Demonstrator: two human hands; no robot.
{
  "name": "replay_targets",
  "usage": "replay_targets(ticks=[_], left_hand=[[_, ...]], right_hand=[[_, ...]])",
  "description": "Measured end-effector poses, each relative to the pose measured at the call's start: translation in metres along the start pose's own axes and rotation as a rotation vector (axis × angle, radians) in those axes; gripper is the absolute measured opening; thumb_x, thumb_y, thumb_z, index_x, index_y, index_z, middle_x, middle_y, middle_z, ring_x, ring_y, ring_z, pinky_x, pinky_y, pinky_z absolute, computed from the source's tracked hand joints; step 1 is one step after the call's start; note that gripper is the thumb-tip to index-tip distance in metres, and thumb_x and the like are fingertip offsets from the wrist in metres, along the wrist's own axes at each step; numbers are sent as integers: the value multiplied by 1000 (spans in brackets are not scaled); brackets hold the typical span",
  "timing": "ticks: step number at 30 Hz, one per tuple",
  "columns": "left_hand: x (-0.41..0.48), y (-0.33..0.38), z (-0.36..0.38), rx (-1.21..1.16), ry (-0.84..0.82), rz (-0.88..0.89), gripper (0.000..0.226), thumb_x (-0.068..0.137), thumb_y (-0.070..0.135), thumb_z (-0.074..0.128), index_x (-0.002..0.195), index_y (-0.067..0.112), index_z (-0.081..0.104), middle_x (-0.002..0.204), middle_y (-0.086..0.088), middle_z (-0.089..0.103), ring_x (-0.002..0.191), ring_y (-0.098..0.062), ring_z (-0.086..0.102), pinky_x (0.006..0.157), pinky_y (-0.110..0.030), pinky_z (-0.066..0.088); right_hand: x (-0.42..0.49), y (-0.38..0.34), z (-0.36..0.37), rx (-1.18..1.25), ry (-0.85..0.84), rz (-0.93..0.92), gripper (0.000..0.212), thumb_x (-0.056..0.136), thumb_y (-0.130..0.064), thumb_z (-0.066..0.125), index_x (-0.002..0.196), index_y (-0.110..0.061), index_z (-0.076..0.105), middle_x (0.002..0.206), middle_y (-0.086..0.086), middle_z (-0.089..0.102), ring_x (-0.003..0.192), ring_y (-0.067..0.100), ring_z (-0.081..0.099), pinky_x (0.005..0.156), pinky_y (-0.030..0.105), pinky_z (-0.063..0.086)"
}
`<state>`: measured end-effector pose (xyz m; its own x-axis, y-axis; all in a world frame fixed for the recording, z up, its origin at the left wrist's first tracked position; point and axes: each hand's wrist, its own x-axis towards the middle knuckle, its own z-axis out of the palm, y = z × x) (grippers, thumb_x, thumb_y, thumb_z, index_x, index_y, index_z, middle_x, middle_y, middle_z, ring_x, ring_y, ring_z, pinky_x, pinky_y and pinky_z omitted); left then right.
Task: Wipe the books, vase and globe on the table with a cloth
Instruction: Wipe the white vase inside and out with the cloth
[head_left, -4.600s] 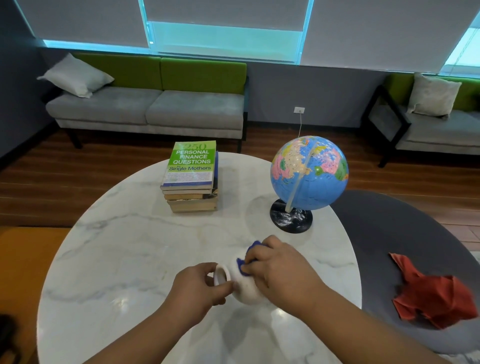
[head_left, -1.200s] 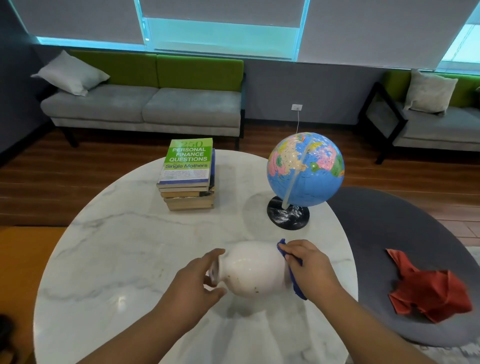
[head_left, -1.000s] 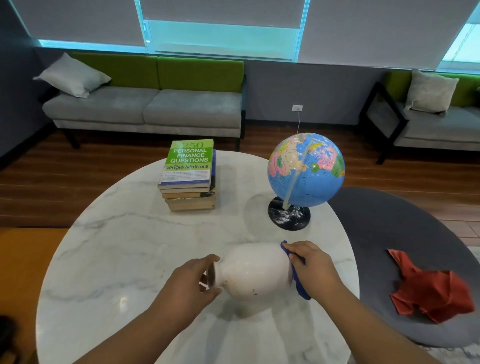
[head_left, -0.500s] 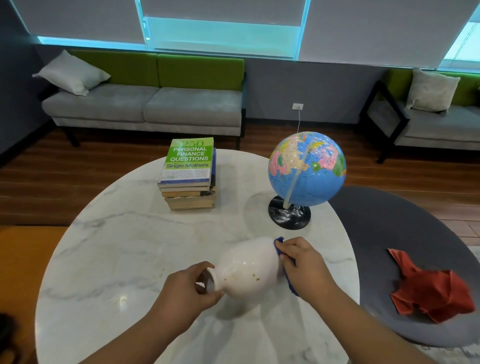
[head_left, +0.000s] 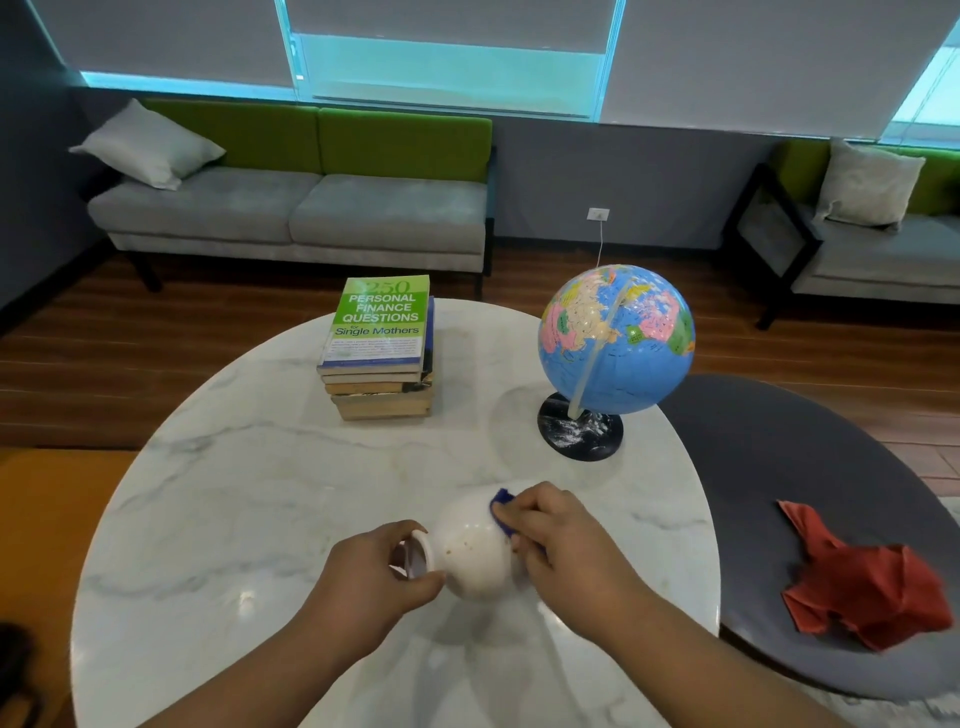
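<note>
While the white vase (head_left: 475, 556) is tipped on its side low over the marble worktop (head_left: 234, 493) near the front edge, its neck is gripped by the left hand (head_left: 363, 582), with fingers and thumb curled round the rim. A blue cloth (head_left: 501, 500) is held against the vase's body by the right hand (head_left: 563, 543), whose fingers are bent over it; most of the cloth is hidden under that hand. Whether the vase touches the worktop cannot be told. Brown specks are seen on the side facing the camera, so the wipe is judged unfinished there. To do the step well, the vase should be turned by the neck while the cloth is dragged round the belly, so that every side is covered, base and rim included. A firm grip is needed at the neck, since the vase looks slick and breakable over marble. The stack of books (head_left: 382, 353) is set at the far side of the worktop, with the globe (head_left: 618, 338) to its right, both well apart from the hands. A red cloth (head_left: 872, 597) lies on the dark grey table (head_left: 779, 467) alongside.
</note>
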<state>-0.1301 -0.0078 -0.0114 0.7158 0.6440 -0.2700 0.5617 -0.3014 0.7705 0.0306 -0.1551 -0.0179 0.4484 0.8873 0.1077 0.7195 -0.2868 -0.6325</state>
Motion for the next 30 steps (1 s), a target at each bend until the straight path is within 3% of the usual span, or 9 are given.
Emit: replay_targets(ticks=[2,7,10,14,19,22,26,28,30], left_hand=[[-1,-3,-1,-4,-10,-26,22,68,24,79,83,35,67,75,4,69,55,-5,61,49,-10,41],[0,0,1,-14,-5,-44,22,69,25,77,85,35,67,74,4,71,64,-10,67,50,-10,42],[2,3,2,-2,-5,-44,19,70,26,76,86,32,67,72,2,71,61,-10,68,51,-12,44],[2,3,1,2,-15,-61,20,71,27,76,89,30,67,73,2,71,60,-10,69,52,-15,46],[3,9,0,-6,-24,-62,13,73,27,73,84,28,66,66,2,71,61,-12,69,58,-26,51],[5,11,-1,13,-18,-58,10,73,27,71,80,28,65,63,2,70,61,-12,69,58,-28,52],[4,12,-1,9,-21,-74,10,73,27,72,81,25,66,65,1,71,61,-12,69,64,-32,55],[3,13,-1,-39,-30,-95,11,74,27,73,81,22,67,67,-1,72,63,-15,70,65,-34,56],[2,14,-1,-61,-37,-103,14,74,27,74,77,17,66,67,-3,71,63,-15,71,59,-28,51]], right_hand=[[0,3,-2,20,-9,-28,37,90,-21,47,123,-24,62,109,-23,45,106,3,45,95,8,33],[5,35,-8,44,140,281,27,94,-14,52,119,-16,63,108,-10,51,102,10,53,85,0,31],[-1,14,5,27,101,128,35,93,-19,49,126,-20,58,110,-17,45,107,8,49,95,11,34],[-6,4,9,54,31,-26,41,90,-18,47,129,-26,57,114,-22,43,101,-6,45,92,5,34],[4,26,-2,127,168,322,29,94,-12,52,122,-17,59,105,-18,48,97,2,53,83,0,36],[0,7,8,42,124,131,40,92,-19,48,132,-21,54,112,-16,43,104,4,49,96,13,38],[-8,-8,14,19,20,-63,49,89,-38,32,132,-30,53,121,-17,43,114,-4,39,101,8,29],[-4,5,9,96,120,9,41,92,-32,40,128,-26,58,116,-16,47,107,-7,47,97,13,39],[4,16,3,205,193,252,30,95,-16,49,123,-17,60,104,-15,51,89,-7,52,87,21,46]])
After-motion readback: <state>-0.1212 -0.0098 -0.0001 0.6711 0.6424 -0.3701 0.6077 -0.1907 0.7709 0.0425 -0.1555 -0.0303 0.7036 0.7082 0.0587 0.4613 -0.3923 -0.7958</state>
